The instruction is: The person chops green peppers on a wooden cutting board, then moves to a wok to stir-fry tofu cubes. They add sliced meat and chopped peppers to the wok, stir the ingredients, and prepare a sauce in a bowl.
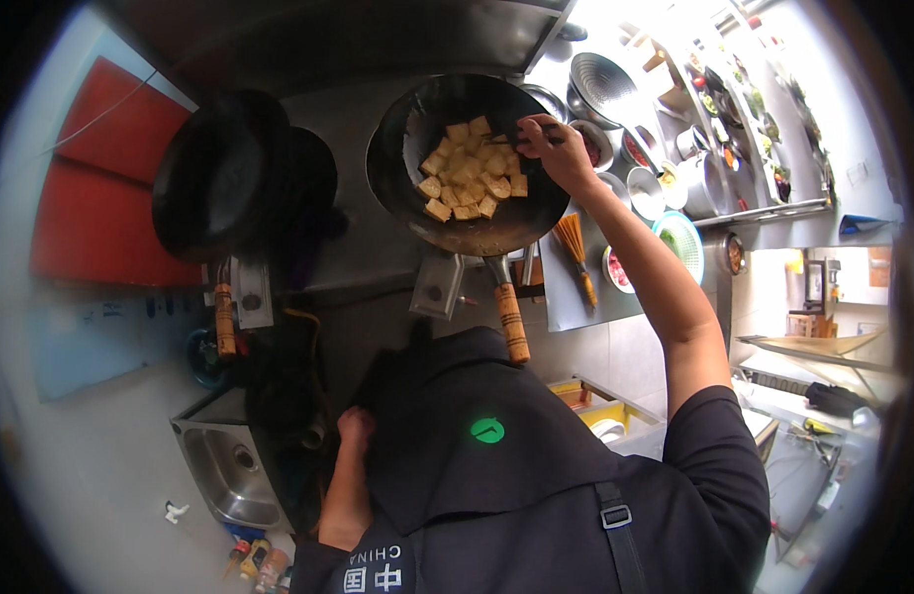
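Observation:
Browned tofu pieces (468,174) lie clustered in a black wok (397,182) with a wooden handle (511,319). My right hand (549,147) is over the wok's right side, its fingers closed around dark, thin sticks, probably chopsticks (501,138), whose tips reach the tofu at the upper right. The wok's handle points down toward my apron (486,475), with no hand on it. My left hand (356,423) hangs beside the apron's left edge, away from the wok. Its fingers are partly hidden and blurred, so whether it holds anything cannot be told.
Another black wok (212,174) stands at the left. A bamboo wok brush (575,256) lies on the steel counter at the right, near bowls of ingredients, a metal colander (604,83) and a turquoise plastic basket (683,245). A steel sink (230,471) is at lower left.

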